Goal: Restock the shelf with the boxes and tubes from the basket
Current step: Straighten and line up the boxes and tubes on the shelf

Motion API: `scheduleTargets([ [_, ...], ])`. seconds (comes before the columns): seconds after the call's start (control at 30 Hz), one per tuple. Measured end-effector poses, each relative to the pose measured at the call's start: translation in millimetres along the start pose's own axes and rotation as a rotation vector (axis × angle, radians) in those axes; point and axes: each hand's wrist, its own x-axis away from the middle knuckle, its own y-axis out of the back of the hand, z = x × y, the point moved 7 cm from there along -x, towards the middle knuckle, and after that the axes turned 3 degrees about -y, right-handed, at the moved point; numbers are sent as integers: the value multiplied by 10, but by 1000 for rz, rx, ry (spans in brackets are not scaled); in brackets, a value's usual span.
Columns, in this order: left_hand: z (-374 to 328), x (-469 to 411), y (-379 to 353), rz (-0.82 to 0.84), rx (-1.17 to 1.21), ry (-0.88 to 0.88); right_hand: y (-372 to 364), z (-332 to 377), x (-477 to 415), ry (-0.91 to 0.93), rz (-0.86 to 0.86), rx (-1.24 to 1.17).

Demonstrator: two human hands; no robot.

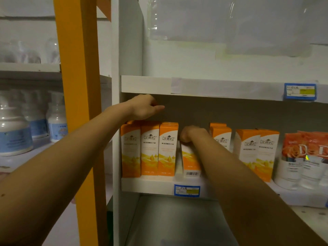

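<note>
Orange and white boxes stand in a row on the white shelf [150,185]. Three upright boxes [150,148] fill the left end. My right hand [190,134] grips the top of another orange box [190,162], which stands in the gap right of those three, its barcode facing out. My left hand [144,107] hovers above the left boxes, just under the upper shelf board, fingers loosely curled with nothing in them. More orange boxes [255,150] stand to the right. The basket is out of view.
An orange upright post [78,86] stands left of the shelf unit. White jars with blue labels [16,134] sit on the left rack. Orange-labelled bottles [305,157] stand at the far right. Blue price tags [187,190] mark the shelf edges.
</note>
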Motion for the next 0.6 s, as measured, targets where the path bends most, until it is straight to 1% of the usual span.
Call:
scheduleTargets([
  [0.07, 10, -13, -16, 5, 12, 9, -82, -13, -28, -41, 10, -22],
  [0.13, -3, -24, -26, 9, 2, 6, -124, -26, -70, -78, -15, -24],
  [0.3, -21, -39, -33, 1, -9, -1, -159, -69, -108, -130, -34, -66],
  [0.43, -21, -35, -52, 15, -26, -8, -119, -98, -84, -147, -65, -88],
  [0.53, -18, -23, -46, 20, -30, -6, -76, -106, -45, -143, -74, -168],
  [0.6, -21, -8, -42, 17, -40, 0, -24, -109, -13, -119, -131, -211],
])
